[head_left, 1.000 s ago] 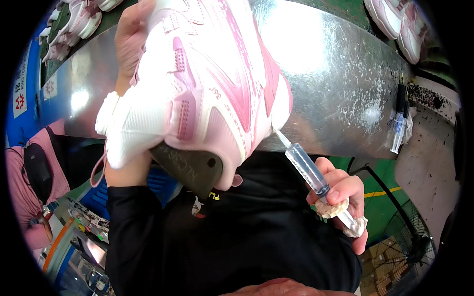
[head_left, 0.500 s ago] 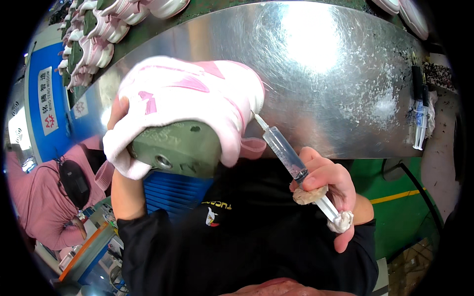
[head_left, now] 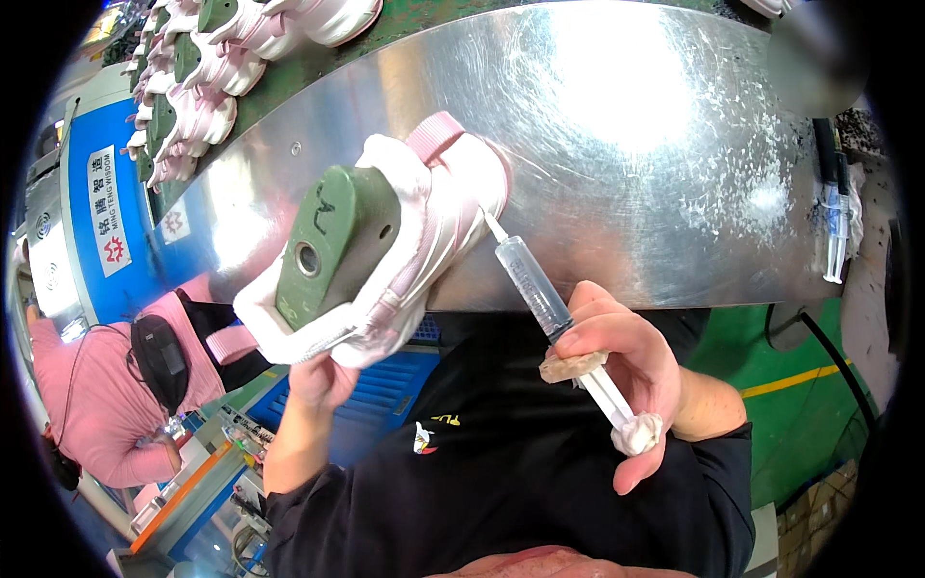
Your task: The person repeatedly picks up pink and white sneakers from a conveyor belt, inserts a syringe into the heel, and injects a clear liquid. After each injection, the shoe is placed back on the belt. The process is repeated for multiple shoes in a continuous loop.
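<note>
The syringe [head_left: 525, 275] is gripped by the curled fingers [head_left: 595, 332] of the right hand [head_left: 641, 361], its axis slanting up-left to the heel of the shoe [head_left: 462, 183]; no obstruction is seen. The shoe is held from beneath by the left hand [head_left: 323, 380]. Beyond: metal surface [head_left: 617, 250]; other syringes [head_left: 836, 231], right; further shoes [head_left: 207, 67], upper left.

I see a glossy plastic syringe [head_left: 533, 287] mid-frame, a smooth plastic shoe last [head_left: 332, 226], a scratched, shiny metal worktop [head_left: 607, 226].
</note>
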Motion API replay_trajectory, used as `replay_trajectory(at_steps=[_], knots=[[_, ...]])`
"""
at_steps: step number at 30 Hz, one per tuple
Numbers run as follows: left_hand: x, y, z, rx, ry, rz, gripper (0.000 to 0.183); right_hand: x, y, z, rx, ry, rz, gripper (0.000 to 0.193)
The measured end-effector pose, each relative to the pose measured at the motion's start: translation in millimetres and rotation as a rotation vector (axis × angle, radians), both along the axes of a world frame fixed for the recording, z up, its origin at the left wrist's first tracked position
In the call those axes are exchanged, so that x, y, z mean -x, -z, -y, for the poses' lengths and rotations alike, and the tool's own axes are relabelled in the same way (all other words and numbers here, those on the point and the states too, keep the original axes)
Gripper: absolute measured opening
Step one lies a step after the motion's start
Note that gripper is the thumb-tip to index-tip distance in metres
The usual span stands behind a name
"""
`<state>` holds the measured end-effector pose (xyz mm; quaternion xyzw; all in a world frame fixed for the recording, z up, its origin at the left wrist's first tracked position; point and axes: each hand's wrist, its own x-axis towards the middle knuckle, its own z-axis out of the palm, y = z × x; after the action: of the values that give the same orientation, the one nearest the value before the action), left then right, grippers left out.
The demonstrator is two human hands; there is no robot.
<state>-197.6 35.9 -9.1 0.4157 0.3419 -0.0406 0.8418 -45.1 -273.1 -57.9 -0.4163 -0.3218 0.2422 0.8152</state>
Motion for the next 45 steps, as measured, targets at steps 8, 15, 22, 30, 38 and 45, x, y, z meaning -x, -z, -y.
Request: replay_trajectory(at_steps=[8,15,22,30,38,45], knots=[[1,7,51,0.190,0.044,0.070,0.075,7,-15,-1,0.021,-0.012,-0.040,0.101],[-15,6,62,0.413,0.234,0.006,0.086,0,-43,0,0.094,-0.081,0.006,0.099],[-26,5,68,0.547,0.356,-0.132,0.085,5,-78,9,0.232,-0.172,-0.129,0.098],[-25,30,82,0.911,0.269,0.086,0.067,5,-112,25,0.358,-0.210,-0.084,0.083],[-34,37,95,0.882,0.385,0.181,0.058,3,-136,40,0.518,-0.235,-0.092,0.080],[-47,34,102,0.892,0.468,0.196,0.047,0,-158,47,0.649,-0.253,-0.081,0.078]])
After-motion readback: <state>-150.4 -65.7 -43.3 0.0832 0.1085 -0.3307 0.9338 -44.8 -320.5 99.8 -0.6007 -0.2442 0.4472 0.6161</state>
